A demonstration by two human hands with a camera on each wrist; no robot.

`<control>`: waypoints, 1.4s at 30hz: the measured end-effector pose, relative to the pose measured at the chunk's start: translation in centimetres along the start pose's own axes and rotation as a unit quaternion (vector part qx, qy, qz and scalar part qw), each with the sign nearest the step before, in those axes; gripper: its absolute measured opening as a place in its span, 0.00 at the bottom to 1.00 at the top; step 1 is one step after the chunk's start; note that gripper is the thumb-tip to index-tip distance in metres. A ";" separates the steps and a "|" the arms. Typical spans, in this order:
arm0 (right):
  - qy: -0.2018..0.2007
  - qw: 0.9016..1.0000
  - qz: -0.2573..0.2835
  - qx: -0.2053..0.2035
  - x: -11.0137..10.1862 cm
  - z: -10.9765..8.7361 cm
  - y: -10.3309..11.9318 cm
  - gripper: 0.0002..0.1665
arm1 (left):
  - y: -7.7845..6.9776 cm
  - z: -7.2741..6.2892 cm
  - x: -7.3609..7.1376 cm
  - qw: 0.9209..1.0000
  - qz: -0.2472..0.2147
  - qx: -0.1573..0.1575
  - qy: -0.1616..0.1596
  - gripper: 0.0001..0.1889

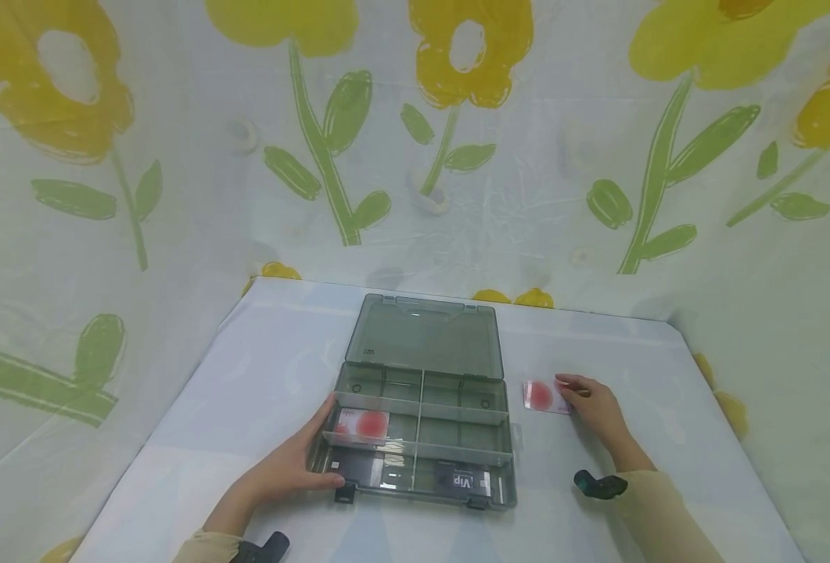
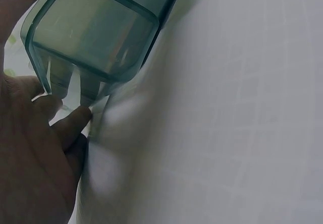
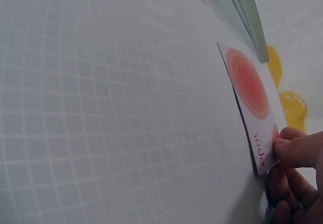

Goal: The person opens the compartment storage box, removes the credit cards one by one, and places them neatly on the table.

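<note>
A translucent grey-green compartment box (image 1: pixel 464 434) lies with its lid (image 1: pixel 425 332) folded back. My left hand (image 1: pixel 281 469) grips its left side, thumb near the front-left corner; the left wrist view shows bent fingers (image 2: pixel 70 125) against the box's end. To the right of the box, my right hand (image 1: pixel 601 414) pinches a white card with a red circle (image 1: pixel 541 396) by its right end. In the right wrist view, the card slants just at the table surface. Inside the box, a similar pink-and-white card (image 1: pixel 363 424) lies in the middle-left compartment.
The front compartments hold a dark card marked "Vip" (image 1: pixel 460 480) on the right and another dark card (image 1: pixel 358 467) on the left. All stands on a pale table (image 1: pixel 246 375) enclosed by flower-printed curtains (image 1: pixel 527 172). A front latch (image 1: pixel 345 493) hangs near my left thumb.
</note>
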State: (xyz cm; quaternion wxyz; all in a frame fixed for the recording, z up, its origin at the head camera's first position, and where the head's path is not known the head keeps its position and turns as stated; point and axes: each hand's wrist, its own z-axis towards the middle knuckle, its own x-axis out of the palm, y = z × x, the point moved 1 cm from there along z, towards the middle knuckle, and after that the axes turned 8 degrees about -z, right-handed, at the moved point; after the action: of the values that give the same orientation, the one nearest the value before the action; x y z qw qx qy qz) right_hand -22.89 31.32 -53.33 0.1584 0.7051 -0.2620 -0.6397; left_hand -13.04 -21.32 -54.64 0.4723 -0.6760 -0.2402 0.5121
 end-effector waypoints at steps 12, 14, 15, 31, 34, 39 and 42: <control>0.000 1.000 0.003 0.001 -0.1 -0.1 0.1 0.23 | -0.1 -0.1 0.0 1.000 -0.003 0.001 0.001 0.69; 0.001 1.000 0.007 0.001 -0.1 -0.1 0.0 0.23 | -0.2 0.0 0.0 1.000 -0.005 -0.004 0.002 0.69; 0.001 1.000 0.011 0.002 -0.1 -0.1 0.0 0.23 | -0.3 0.0 0.0 1.000 -0.005 -0.005 0.003 0.70; -0.001 0.999 0.028 0.017 -0.4 -0.9 0.2 0.24 | -0.3 0.0 0.0 1.000 -0.005 -0.009 0.001 0.70; -0.001 0.999 0.033 0.015 -0.5 -1.2 0.3 0.25 | -0.4 -0.1 0.0 1.000 -0.005 -0.008 0.001 0.69; 0.000 0.999 0.032 0.005 -0.5 -1.8 0.5 0.24 | -0.5 -0.1 0.0 1.000 -0.002 -0.004 0.000 0.69; -0.001 1.000 0.028 -0.001 -0.6 -2.2 0.8 0.24 | -0.5 -0.1 0.0 1.000 -0.002 -0.006 0.000 0.69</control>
State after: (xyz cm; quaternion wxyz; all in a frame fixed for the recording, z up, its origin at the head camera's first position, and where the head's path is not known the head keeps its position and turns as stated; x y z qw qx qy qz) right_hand -20.89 30.76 -52.15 0.1770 0.6962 -0.2810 -0.6364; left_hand -12.91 -21.12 -54.24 0.4691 -0.6783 -0.2442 0.5100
